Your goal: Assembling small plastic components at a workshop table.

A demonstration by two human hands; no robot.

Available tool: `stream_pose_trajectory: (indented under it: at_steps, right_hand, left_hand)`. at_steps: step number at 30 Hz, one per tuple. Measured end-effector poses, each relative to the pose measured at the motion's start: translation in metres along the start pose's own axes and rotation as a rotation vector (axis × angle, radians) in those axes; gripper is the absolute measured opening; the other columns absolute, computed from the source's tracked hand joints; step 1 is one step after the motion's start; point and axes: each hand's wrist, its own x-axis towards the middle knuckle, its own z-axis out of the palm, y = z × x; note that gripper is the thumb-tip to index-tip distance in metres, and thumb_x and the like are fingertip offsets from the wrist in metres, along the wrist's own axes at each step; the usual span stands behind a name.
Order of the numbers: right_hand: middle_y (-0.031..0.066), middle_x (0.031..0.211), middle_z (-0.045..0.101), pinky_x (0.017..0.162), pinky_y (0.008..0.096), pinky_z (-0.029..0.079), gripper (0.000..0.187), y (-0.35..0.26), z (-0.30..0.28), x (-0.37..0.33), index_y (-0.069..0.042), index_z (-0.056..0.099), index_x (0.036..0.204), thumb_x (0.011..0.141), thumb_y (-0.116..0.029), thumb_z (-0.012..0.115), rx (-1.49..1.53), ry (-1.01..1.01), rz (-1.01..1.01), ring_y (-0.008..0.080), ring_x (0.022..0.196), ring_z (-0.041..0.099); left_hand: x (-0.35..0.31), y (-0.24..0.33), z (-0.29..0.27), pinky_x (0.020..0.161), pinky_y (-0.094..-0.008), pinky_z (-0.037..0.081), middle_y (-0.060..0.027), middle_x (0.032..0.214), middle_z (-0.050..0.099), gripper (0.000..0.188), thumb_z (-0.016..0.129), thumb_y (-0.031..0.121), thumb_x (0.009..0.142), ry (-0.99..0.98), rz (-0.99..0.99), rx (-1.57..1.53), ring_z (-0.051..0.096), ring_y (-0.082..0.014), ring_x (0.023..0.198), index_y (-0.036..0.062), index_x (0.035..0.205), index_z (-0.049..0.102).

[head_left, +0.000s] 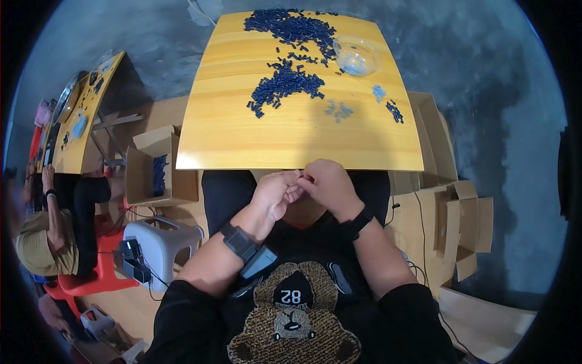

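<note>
My left hand (276,193) and my right hand (329,187) meet at the near edge of the wooden table (224,139). The fingers of both are pinched together, and whatever lies between them is hidden or too small to make out. Beyond them on the tabletop, a pile of small dark cylindrical parts (285,88) spreads left of the middle. A larger heap of the same dark parts (291,29) covers the far side. Closer to my right hand lie some small clear pieces (338,110), a little light-blue cluster (379,93) and a few dark parts (394,111).
A clear round bowl (356,57) holding small pieces stands at the far right. Left of the table is a cardboard box (160,173) with dark parts, beside a grey stool (160,249). Open cardboard boxes (464,227) stand on the right. Another person (51,236) sits at a second table.
</note>
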Motion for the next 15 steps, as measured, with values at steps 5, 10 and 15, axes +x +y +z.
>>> stream_pose_trajectory:
  at_steps: [5,10,15]
  right_hand:
    - [0.0155,0.067,0.058,0.058,0.0376,0.044,0.024,-0.006,-0.016,0.004,-0.001,0.061,0.068,0.073,-0.025,0.065,0.133,-0.208,0.022,0.0316,0.064,0.056]
    - [0.0150,0.066,0.057,0.061,0.0379,0.044,0.022,-0.001,-0.020,-0.010,-0.002,0.062,0.069,0.074,-0.024,0.064,0.154,-0.197,0.059,0.0310,0.066,0.056]
    - [0.0141,0.066,0.058,0.060,0.0363,0.044,0.020,0.005,-0.013,-0.011,-0.001,0.062,0.070,0.074,-0.020,0.064,0.145,-0.219,0.082,0.0300,0.064,0.056]
  left_hand:
    - [-0.015,0.015,-0.025,0.065,-0.0226,0.050,-0.0051,0.083,0.064,0.014,0.055,0.015,0.088,-0.083,-0.078,0.059,0.060,-0.0118,0.071,0.0030,0.092,0.060]
    - [-0.042,0.025,-0.103,0.059,-0.0228,0.051,-0.0070,0.084,0.066,0.017,0.054,0.018,0.089,-0.025,-0.163,-0.114,0.064,-0.0141,0.072,0.0029,0.092,0.062]
    - [-0.080,0.063,-0.201,0.047,-0.0191,0.046,-0.0047,0.067,0.059,0.013,0.052,0.013,0.089,0.144,0.192,-0.219,0.058,-0.0114,0.057,0.0020,0.089,0.057]
